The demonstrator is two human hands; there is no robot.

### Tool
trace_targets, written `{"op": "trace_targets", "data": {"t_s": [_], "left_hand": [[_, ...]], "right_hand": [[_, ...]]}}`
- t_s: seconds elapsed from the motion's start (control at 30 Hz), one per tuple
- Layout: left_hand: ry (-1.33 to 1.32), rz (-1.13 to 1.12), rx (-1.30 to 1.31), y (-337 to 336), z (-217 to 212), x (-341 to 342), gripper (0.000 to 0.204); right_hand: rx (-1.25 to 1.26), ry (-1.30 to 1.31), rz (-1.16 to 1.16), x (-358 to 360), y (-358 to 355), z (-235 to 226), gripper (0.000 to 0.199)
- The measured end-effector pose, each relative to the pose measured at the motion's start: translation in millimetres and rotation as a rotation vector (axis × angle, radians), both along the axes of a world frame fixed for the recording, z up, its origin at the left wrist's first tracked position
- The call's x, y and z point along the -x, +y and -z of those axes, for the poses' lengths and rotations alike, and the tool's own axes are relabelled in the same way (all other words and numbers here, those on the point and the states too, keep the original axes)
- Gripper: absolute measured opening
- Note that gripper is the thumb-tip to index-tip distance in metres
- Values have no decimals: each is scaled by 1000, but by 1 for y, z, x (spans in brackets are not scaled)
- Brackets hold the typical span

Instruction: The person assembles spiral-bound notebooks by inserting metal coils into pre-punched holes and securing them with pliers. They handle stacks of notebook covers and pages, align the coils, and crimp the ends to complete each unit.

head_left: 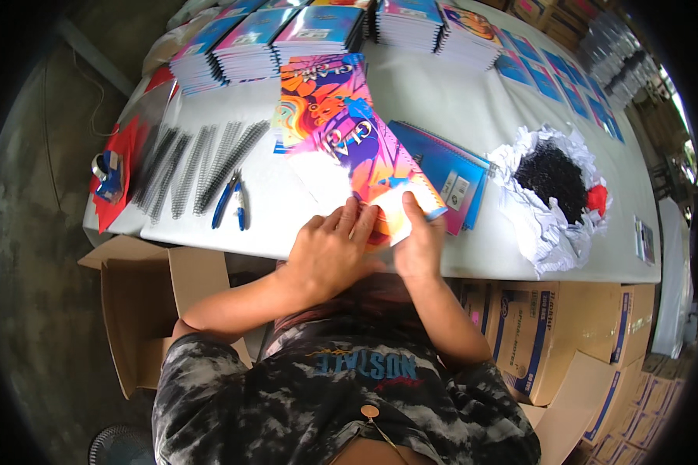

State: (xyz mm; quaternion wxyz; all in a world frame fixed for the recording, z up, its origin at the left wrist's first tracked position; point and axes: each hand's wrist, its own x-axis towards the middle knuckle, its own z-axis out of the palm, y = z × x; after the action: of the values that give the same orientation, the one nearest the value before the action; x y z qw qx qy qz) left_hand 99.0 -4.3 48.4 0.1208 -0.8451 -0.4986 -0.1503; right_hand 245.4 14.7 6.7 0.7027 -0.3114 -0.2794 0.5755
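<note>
Both my hands hold a notebook (362,155) with a purple, orange and pink illustrated cover, tilted over the table's near edge. My left hand (329,248) lies at its lower left edge, fingers curled over the cover; its thumb is blurred. My right hand (421,242) grips the lower right corner, thumb on top and fingers hidden beneath. Glare whitens part of the cover near that thumb. Partly under the held one, a similar illustrated notebook (310,81) lies farther back. Just right of it, blue and pink spiral notebooks (434,159) overlap on the table.
Left on the white-covered table (457,93) are loose black binding coils (233,167), blue-handled pliers (231,203) and a blue tape dispenser (108,177). Notebook stacks (244,39) line the back. Crumpled white paper (535,232) holds a black tangle (554,182). Cardboard boxes (136,310) stand below.
</note>
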Motion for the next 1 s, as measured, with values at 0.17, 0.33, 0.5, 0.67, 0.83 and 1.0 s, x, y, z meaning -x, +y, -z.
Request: {"op": "trace_targets", "data": {"t_s": [0.17, 0.33, 0.5, 0.67, 0.83, 1.0], "left_hand": [[-331, -454, -102, 86, 10, 114, 33], [-196, -646, 28, 114, 58, 182, 34], [-213, -725, 134, 110, -3, 178, 33], [-722, -121, 134, 93, -19, 131, 31], [-892, 144, 645, 64, -19, 76, 27], [-917, 167, 734, 67, -17, 73, 39]], "right_hand": [[-222, -667, -125, -68, -6, -8, 27], [-304, -644, -202, -81, -3, -11, 28], [-249, -638, -268, -92, 2, 9, 30], [-239, -622, -225, -91, 5, 7, 28], [-248, -610, -203, -88, 5, 9, 27], [-266, -671, -160, -83, -1, 5, 26]]}}
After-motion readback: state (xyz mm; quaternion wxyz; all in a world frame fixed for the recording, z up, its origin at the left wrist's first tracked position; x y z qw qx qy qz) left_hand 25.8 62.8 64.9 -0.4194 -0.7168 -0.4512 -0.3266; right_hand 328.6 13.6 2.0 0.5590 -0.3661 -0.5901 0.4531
